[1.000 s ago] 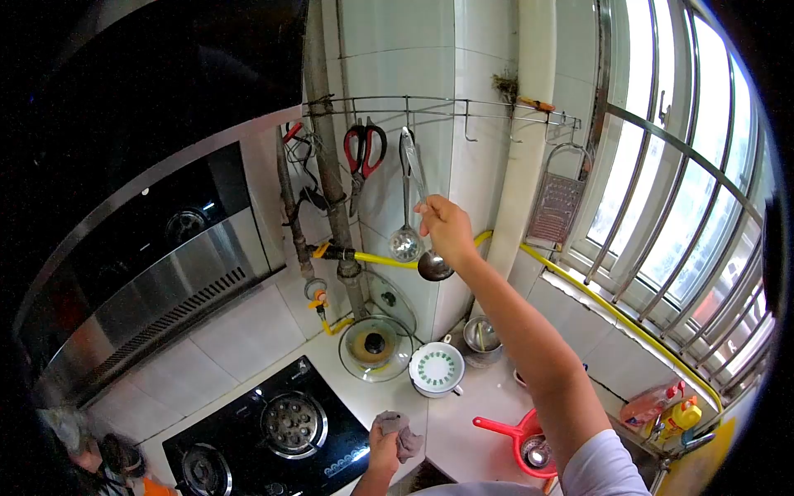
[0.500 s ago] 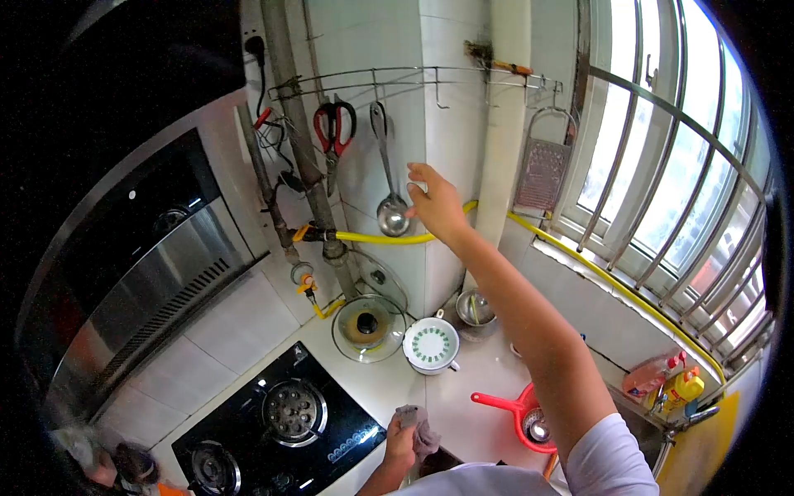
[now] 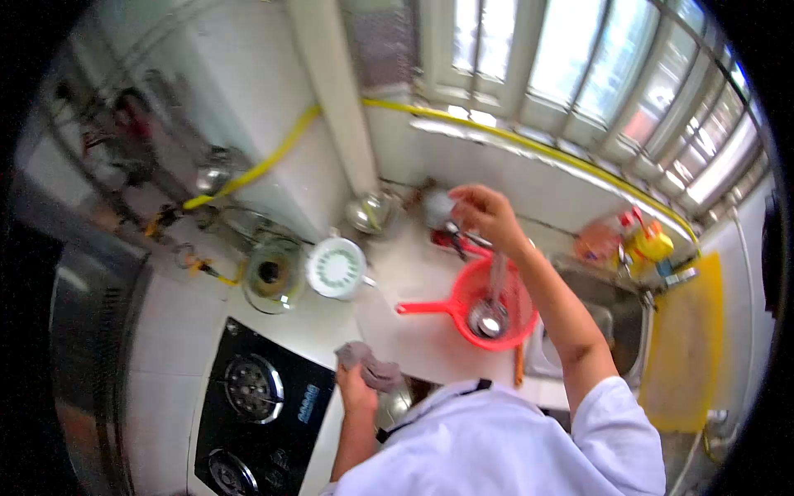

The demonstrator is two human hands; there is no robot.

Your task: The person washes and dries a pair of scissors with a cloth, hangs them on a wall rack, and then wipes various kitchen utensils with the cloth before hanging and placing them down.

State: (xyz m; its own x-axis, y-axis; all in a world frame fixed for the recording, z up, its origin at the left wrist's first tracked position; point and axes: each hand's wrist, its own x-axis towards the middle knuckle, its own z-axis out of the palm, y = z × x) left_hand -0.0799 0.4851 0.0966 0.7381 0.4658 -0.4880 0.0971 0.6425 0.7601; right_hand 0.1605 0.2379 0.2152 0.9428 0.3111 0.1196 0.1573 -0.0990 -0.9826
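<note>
My left hand [image 3: 356,387] is closed round a grey cloth [image 3: 372,369] near the front of the counter, right of the stove. My right hand [image 3: 484,217] hangs over the back rim of a red colander [image 3: 471,289], its fingers blurred by motion, so whether they hold anything is unclear. Inside the colander lies a metal ladle [image 3: 488,319], its handle rising toward my right hand. A dark-handled item [image 3: 453,236] is just below my fingers. On the wall at left a blurred metal ladle [image 3: 217,172] hangs.
A black gas stove [image 3: 285,413] is at lower left. Behind it stand a glass lid [image 3: 271,277], a white enamel pot [image 3: 337,268] and a metal pot [image 3: 369,213]. The sink [image 3: 633,318], bottles [image 3: 649,242] and a yellow board [image 3: 682,355] are at right.
The view has swung right and down. My right hand has left the hanging ladles, after letting one go onto the rack, and is now over the colander. My left hand still holds the cloth.
</note>
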